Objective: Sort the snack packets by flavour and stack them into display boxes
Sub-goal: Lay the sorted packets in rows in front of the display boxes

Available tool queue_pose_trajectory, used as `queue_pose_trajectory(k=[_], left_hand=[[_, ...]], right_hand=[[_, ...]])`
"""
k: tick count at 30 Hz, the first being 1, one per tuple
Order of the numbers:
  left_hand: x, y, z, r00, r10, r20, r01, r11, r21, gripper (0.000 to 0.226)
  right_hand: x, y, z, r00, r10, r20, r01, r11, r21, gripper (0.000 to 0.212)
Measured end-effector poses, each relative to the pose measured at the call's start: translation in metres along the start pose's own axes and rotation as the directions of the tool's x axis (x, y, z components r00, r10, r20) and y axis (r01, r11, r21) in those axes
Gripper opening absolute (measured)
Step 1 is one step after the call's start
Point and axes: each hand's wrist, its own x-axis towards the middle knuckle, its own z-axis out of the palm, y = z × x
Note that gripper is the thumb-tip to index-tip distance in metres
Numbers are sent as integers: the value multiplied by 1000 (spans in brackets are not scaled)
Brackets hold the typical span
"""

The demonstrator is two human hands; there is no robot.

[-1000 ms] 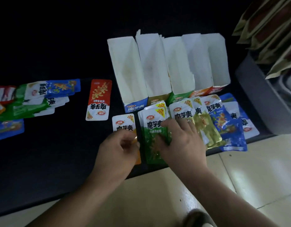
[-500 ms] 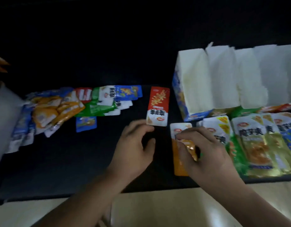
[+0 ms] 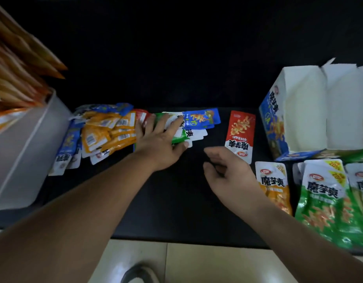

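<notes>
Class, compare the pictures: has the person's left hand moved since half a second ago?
Yes. The left hand has gone leftward, away from the lone red packet, and now rests on the loose packets left of it.

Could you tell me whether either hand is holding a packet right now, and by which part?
Nothing is held: the left hand lies spread on the green packet; the right hand hovers, loosely curled, empty.

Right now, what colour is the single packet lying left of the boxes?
Packet: red, white end; head view.
</notes>
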Motion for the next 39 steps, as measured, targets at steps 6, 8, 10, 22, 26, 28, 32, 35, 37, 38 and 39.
queue_pose_trajectory(k=[6, 8, 10, 22, 26, 28, 32, 35, 37, 38, 39], left_hand=[[-79, 14, 26, 985, 46, -165, -61, 995, -84, 77], [-107, 20, 36, 974, 10, -228, -35, 994, -105, 76], [-124, 26, 44, 955, -21, -297, -20, 991, -132, 73], [-124, 14, 44, 911, -84, -403, -105, 899, -425, 70], [-128, 20, 46, 899, -44, -435, -157, 895, -416, 61], [-129, 24, 43, 885, -45, -464, -190, 875, -446, 62], [-141, 33, 39, 859, -52, -509, -218, 863, -456, 52], [-153, 46, 29, 874, -97, -476, -214, 803, -556, 28], [-162, 48, 17, 902, -157, -402, -194, 685, -703, 24], [-166, 47, 10, 912, -178, -369, -184, 627, -757, 25], [-169, 46, 3, 920, -183, -345, -183, 578, -795, 25]], right_hand=[[-42, 20, 0, 1000, -3, -28, 4, 1000, 28, 39], [-52, 28, 2, 999, -35, 5, 35, 999, -11, 45], [-57, 36, 0, 997, -63, 38, 66, 995, -70, 52], [-44, 48, -2, 982, -188, 37, 191, 958, -213, 60], [-40, 49, -2, 986, -166, 28, 168, 968, -186, 55], [-40, 47, -4, 987, -160, 29, 162, 973, -165, 58], [-43, 45, -4, 985, -168, 46, 174, 969, -173, 49], [-47, 46, -4, 984, -176, 36, 180, 964, -196, 35], [-50, 46, -3, 990, -141, 29, 144, 979, -148, 28], [-52, 44, -3, 996, -84, 29, 86, 994, -62, 29], [-54, 40, -3, 1000, -19, 24, 18, 999, 47, 32]])
